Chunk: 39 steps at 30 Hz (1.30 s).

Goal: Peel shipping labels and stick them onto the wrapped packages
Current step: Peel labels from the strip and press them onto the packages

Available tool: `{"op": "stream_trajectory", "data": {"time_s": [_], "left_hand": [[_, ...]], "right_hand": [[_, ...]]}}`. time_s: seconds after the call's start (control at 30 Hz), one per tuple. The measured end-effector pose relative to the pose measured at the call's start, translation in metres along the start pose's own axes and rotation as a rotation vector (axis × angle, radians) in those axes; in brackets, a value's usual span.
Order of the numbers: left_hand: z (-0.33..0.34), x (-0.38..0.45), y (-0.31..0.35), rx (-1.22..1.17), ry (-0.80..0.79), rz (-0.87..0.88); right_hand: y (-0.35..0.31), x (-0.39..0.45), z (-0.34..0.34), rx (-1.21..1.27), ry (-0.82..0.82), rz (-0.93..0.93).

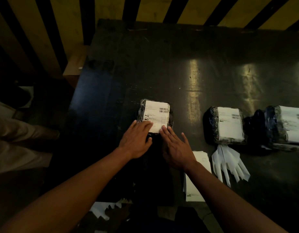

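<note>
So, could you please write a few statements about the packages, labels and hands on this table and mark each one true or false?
1. Both hands press flat on the label of the middle package. True: the left hand and right hand lie open on its near edge.
2. The package to the right has no label. False: a white label covers its top.
3. Peeled backing strips lie near that package. True.
4. The right hand holds a peeled label in the air. False: it holds nothing.
5. A stack of labels lies under the right forearm. True.
</note>
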<state>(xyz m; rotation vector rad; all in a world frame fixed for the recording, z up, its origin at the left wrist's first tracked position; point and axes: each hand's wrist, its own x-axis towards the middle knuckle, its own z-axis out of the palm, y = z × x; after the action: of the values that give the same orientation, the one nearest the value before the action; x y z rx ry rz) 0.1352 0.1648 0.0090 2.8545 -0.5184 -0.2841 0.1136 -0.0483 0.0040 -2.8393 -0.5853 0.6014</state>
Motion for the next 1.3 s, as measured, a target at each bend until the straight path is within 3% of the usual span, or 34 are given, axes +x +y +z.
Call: {"op": "stream_trajectory", "data": {"time_s": [0.27,0.43,0.63,0.77,0.93,1.17,1.3], "left_hand": [[-0.013,0.009,-0.014,0.013,0.027,0.031],[-0.005,0.04,-0.001,-0.008,-0.085,0.053],[-0.013,0.03,-0.034,0.069,-0.059,-0.025],[-0.019,0.049,-0.024,0.086,-0.049,0.011],[-0.016,0.079,-0.006,0.063,-0.157,0.07],[-0.028,0.099,-0.033,0.086,-0.123,-0.077],[-0.038,0.101,-0.035,-0.073,-0.169,-0.217]], "right_hand": [[-0.001,0.005,-0.006,0.053,-0.021,0.023],[-0.001,0.003,-0.007,0.07,-0.01,0.019],[0.0,0.004,-0.005,0.086,-0.008,0.019],[-0.002,0.003,-0.007,0.101,0.0,0.029],[-0.001,0.004,-0.007,0.1,-0.007,0.023],[0.001,0.004,-0.006,0.128,0.02,0.005],[0.001,0.009,-0.012,0.283,0.136,0.0]]}}
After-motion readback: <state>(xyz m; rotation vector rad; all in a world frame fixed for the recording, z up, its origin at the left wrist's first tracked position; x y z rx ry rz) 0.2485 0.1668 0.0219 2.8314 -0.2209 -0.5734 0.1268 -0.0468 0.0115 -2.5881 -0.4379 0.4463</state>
